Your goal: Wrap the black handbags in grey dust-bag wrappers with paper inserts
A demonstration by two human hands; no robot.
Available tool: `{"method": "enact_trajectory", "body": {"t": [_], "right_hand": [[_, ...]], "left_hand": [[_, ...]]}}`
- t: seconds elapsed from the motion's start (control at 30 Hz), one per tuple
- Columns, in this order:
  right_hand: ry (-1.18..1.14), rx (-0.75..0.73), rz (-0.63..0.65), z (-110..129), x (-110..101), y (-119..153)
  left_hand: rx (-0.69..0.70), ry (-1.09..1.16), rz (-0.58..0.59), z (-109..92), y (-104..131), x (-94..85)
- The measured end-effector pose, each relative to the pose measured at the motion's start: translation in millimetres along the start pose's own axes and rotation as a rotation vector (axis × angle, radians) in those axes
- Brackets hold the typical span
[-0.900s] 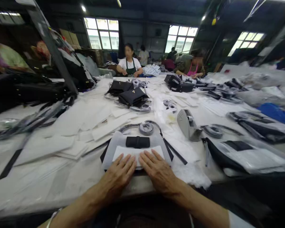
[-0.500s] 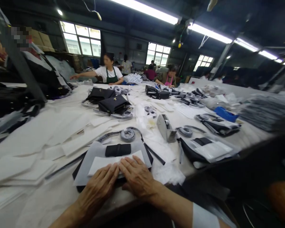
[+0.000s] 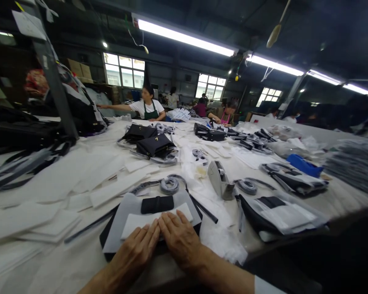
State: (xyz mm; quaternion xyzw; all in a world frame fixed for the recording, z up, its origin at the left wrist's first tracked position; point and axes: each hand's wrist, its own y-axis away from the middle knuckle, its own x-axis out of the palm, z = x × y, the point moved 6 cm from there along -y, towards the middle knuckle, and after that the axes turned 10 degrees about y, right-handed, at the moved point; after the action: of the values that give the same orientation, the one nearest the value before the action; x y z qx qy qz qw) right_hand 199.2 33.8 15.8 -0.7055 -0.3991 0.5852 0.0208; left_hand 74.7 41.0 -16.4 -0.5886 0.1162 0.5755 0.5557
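1. My left hand [image 3: 138,247] lies at the lower centre of the frame, palm down, its fingers straight and close together on a white pad [image 3: 141,220].
2. My right hand [image 3: 182,243] rests just beside it, palm down on the same pad, its fingers flat and slightly spread; neither hand is clasped round anything. My two sets of fingertips come together near the middle of the pad, and I can't see under my palms.
3. The pad lies on a pale sheet [image 3: 122,210] over a dark bag [image 3: 157,204], lower centre of the frame. The bag lies flat on the worktop [image 3: 88,253], its black corners showing past the sheet on both sides.
4. Just above the bag in the frame is a wrapped coil of strap [image 3: 164,187].
5. Right of centre stands a grey tape dispenser [image 3: 217,179]; further right lies another bag with a clear wrapping [image 3: 282,216].
6. A fluffy white wad [image 3: 222,245] sits to the lower right of my bag, and loose white sheets [image 3: 24,220] overlap at the left of the frame.
7. Above the centre, two black bags [image 3: 155,145] lie one partly in front of the other.
8. Beyond them, a co-worker in a green apron [image 3: 150,112] has one arm stretched toward the left.
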Motion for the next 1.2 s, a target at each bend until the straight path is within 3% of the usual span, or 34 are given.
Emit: {"method": "enact_trajectory", "body": {"t": [0.2, 0.47, 0.6, 0.7, 0.77, 0.83, 0.93, 0.97, 1.07, 1.2], "right_hand": [[0.014, 0.066, -0.095, 1.0, 5.5, 1.4], [-0.112, 0.1, -0.042, -9.6, 5.7, -2.5], [-0.132, 0.131, 0.06, -8.7, -10.9, -3.8], [-0.212, 0.112, 0.052, -16.6, -33.9, 18.7], [-0.321, 0.165, 0.002, -31.3, -49.5, 58.1], [-0.43, 0.375, -0.01, -56.0, -56.2, 120.6], [-0.44, 1.048, 0.154, -101.0, -43.4, 254.0], [-0.405, 1.177, 0.198, -108.2, -40.3, 295.9], [-0.35, 1.419, 0.322, -110.2, -30.5, 396.4], [-0.379, 1.581, 0.52, -73.6, -11.9, 475.6]], "left_hand": [[-0.06, 0.07, -0.067, 0.3, -15.9, -13.3], [-0.082, 0.017, -0.055, -1.9, -34.3, -20.8], [-0.011, 0.022, -0.106, -3.7, -33.4, -30.4], [0.027, 0.029, -0.139, 0.3, -35.0, -34.0], [0.036, 0.064, -0.111, 2.8, -36.6, -32.4], [0.021, 0.1, -0.071, 4.7, -37.0, -30.5], [0.004, 0.136, -0.032, 4.9, -35.6, -28.8], [-0.004, 0.143, -0.022, 4.8, -34.9, -28.0], [-0.039, 0.148, 0.01, 5.8, -32.5, -24.1], [-0.078, 0.138, 0.058, 9.1, -28.7, -17.6]]}}
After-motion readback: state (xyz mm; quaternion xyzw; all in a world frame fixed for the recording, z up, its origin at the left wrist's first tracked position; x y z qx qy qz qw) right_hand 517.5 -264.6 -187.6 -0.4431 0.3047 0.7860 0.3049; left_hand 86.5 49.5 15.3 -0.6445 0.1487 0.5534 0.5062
